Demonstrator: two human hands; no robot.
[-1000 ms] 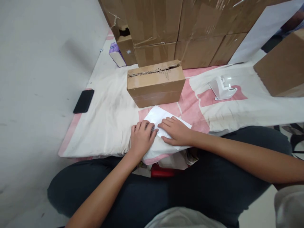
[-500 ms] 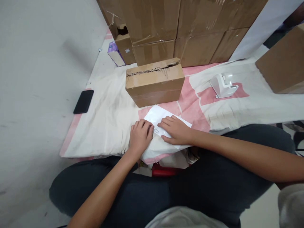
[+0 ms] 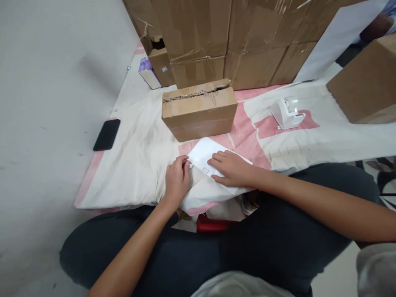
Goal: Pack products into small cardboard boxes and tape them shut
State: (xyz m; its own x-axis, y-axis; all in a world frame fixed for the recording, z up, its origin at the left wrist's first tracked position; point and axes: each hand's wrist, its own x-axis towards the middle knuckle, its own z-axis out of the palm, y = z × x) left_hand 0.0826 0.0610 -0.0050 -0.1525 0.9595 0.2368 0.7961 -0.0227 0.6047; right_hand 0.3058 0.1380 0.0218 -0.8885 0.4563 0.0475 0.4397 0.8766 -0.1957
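Observation:
A white sheet of paper [image 3: 204, 150] with a small printed outline lies at the near edge of the cloth-covered table. My left hand [image 3: 177, 178] is at its left corner, thumb and fingers closed in a pinch on the paper's edge. Flat across the right part of the sheet rests my right hand [image 3: 230, 169], its fingers stretched out and pressing on the paper. Just behind the sheet stands a brown cardboard box [image 3: 201, 115] with a torn slit along its top.
Stacked cartons [image 3: 198, 37] rise at the back, beside a purple-and-white pack [image 3: 149, 74]. A black phone-like slab [image 3: 107, 135] lies left, by the wall. To the right are a white tape dispenser [image 3: 287, 114] and another carton [image 3: 368, 82]. A person's arm [image 3: 377, 27] shows at top right.
My left hand has shifted left, from the paper's near side to its left corner, and its fingers have drawn together there. My right hand stays on the sheet.

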